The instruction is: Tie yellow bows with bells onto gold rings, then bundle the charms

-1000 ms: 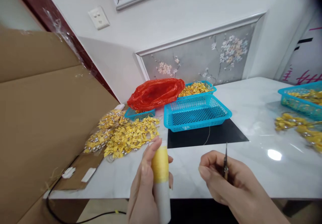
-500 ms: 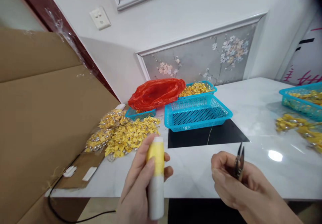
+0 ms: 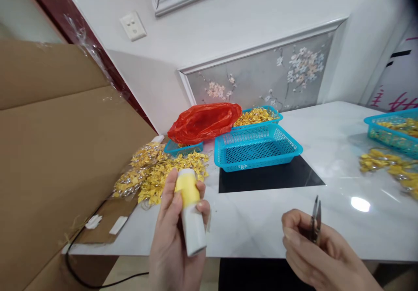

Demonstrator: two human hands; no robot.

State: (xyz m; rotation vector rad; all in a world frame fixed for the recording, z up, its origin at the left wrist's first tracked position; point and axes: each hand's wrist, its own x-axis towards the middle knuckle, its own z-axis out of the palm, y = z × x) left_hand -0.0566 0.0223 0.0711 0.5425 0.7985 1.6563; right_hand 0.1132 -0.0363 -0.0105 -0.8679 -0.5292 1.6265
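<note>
My left hand (image 3: 174, 238) grips a white spool wound with yellow thread (image 3: 190, 208), held tilted above the near edge of the white marble table (image 3: 261, 221). My right hand (image 3: 316, 256) is closed around small metal thread snips (image 3: 315, 219), their blades pointing up and slightly apart. Just beyond the spool, a heap of small yellow folded pieces (image 3: 156, 175) lies on the table. An empty blue plastic basket (image 3: 256, 149) stands behind a black panel (image 3: 269, 175) set in the tabletop.
A large cardboard sheet (image 3: 58, 151) stands at the left. A red plastic bag (image 3: 204, 121) covers one blue basket, beside another basket of yellow pieces (image 3: 257, 114). At the right are a blue basket (image 3: 392, 130) and loose yellow pieces (image 3: 388, 164). A black cable (image 3: 85, 278) hangs below the table's edge.
My left hand has moved left and tilted the spool. My right hand with the snips has shifted right and lower. The thin thread seen earlier over the black panel no longer shows.
</note>
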